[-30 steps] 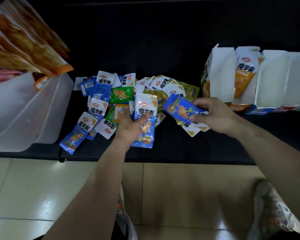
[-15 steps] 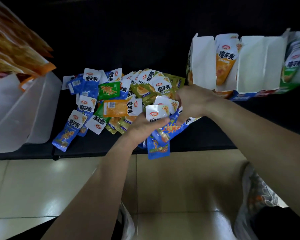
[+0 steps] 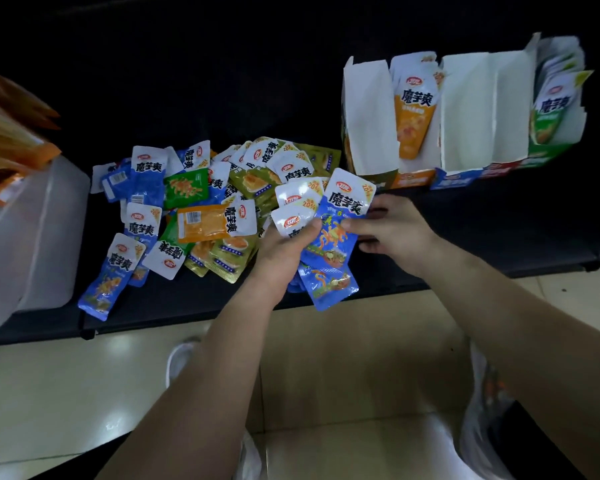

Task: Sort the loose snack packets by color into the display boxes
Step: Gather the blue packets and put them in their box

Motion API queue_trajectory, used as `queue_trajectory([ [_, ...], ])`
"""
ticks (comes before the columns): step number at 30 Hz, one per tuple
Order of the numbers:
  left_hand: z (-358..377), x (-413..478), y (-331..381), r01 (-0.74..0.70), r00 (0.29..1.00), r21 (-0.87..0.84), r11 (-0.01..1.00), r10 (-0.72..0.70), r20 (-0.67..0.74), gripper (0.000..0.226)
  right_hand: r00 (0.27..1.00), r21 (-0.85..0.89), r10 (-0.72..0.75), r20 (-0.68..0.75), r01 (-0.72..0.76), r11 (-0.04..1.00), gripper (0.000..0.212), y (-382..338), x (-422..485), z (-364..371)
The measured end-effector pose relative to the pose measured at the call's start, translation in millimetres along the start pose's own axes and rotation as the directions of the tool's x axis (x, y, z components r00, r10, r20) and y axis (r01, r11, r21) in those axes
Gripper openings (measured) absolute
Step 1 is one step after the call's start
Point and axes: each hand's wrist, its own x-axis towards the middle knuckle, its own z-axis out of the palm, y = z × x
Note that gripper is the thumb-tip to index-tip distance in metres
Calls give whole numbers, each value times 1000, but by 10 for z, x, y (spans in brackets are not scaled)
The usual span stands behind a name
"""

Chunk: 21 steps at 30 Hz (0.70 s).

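Observation:
A heap of loose snack packets (image 3: 201,209), blue, green, olive and orange, lies on the dark surface. My left hand (image 3: 284,247) grips a fanned stack of blue packets (image 3: 329,271) at the heap's right edge. My right hand (image 3: 392,226) pinches the top blue packet (image 3: 343,216) of that stack from the right. Behind, at the right, stand the white display boxes (image 3: 368,119): one slot holds orange packets (image 3: 414,109), the far-right slot holds green packets (image 3: 551,105), and the blue-fronted slot (image 3: 475,112) between them shows only white walls.
A translucent plastic bin (image 3: 32,237) with orange bags (image 3: 11,133) stands at the left. The dark surface's front edge (image 3: 187,320) runs above the tiled floor (image 3: 49,393). My knees and patterned shorts show at the bottom.
My right hand has laid a blue packet onto the stack that my left hand lifted from the heap. The stack now fans upright between both hands, and the view has shifted right.

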Motion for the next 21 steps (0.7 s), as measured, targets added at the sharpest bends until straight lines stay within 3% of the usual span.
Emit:
queue_trajectory([
  [4,50,-9,-46,19,999,17,1000,-19,35,14,994,-46,-82,65,85,995,34,34,7,-46],
  [9,87,15,-5,20,999,49,999,-19,-28,6,970,-136,-116,212,147,980,43,12,-20,-87],
  [11,118,20,22,10,999,97,995,-5,-52,3,969,-156,-151,196,183,971,43,75,-18,-37],
  [15,178,13,44,8,996,115,993,2,-85,8,977,-66,-155,146,166,984,52,188,-56,50],
  [18,206,17,64,50,995,100,994,-40,-96,22,976,-133,-148,157,169,977,56,282,-81,106],
  [21,216,-7,93,191,981,-87,978,-190,26,40,979,-117,-124,161,144,983,43,309,-66,110],
])
